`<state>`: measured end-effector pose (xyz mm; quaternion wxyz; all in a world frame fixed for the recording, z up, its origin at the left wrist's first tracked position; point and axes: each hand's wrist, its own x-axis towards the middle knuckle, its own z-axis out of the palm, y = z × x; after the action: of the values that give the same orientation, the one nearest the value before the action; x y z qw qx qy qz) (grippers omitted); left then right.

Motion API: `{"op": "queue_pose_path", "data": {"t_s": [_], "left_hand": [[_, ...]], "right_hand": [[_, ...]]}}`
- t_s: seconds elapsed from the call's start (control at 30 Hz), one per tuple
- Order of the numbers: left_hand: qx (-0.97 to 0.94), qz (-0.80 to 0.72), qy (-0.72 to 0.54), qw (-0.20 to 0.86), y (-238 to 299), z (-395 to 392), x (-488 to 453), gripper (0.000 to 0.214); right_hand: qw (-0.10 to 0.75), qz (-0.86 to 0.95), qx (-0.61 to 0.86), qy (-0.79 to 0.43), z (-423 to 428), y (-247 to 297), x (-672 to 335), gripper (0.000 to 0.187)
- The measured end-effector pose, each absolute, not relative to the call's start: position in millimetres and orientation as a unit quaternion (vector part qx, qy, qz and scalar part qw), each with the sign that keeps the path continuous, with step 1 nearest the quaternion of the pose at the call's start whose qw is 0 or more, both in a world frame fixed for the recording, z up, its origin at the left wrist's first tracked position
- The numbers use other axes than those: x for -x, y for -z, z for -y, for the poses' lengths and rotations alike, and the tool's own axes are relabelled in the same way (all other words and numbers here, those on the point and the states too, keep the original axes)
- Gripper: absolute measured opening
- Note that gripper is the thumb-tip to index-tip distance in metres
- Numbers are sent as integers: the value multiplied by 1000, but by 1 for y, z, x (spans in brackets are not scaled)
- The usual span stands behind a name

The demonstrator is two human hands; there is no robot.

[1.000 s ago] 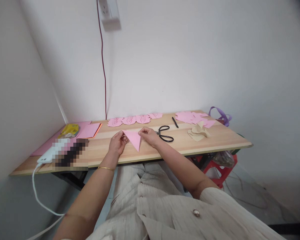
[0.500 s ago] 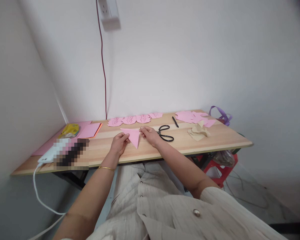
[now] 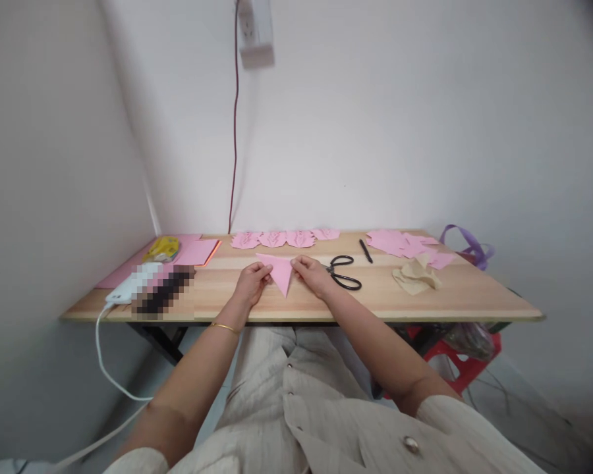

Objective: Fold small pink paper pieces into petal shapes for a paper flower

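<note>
A pink paper triangle (image 3: 279, 271) lies on the wooden table (image 3: 375, 301), point toward me. My left hand (image 3: 252, 282) pinches its left edge with closed fingers. Closed in the same way, my right hand (image 3: 313, 274) grips the paper's right corner. Black scissors (image 3: 344, 272) lie just right of my right hand, untouched.
A row of cut pink paper shapes (image 3: 284, 237) sits along the wall. A black pen (image 3: 366, 251), loose pink sheets (image 3: 400, 243) and crumpled beige paper (image 3: 416, 275) lie to the right. Pink card (image 3: 197, 251), a yellow item (image 3: 162, 249) and a white device with cable (image 3: 123, 293) are at left.
The triangle has been lowered and turned flatter onto the table, both hands still on it. The camera view has shifted, so everything sits further right and lower.
</note>
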<state>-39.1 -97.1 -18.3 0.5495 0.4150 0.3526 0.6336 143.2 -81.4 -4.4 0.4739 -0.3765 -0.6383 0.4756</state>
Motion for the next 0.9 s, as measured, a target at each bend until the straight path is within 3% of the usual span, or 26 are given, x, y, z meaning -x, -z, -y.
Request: {"op": "queue_pose_path", "data": {"t_s": [0.17,0.9], "left_hand": [[-372,-351,-656,555,16,98,39,32],[-432,-382,-626,525,19,94,21,33]], "right_hand": [[433,702,360,-436,85,4,-141,35],[489,672,337,-442,73,13,-140,36]]}}
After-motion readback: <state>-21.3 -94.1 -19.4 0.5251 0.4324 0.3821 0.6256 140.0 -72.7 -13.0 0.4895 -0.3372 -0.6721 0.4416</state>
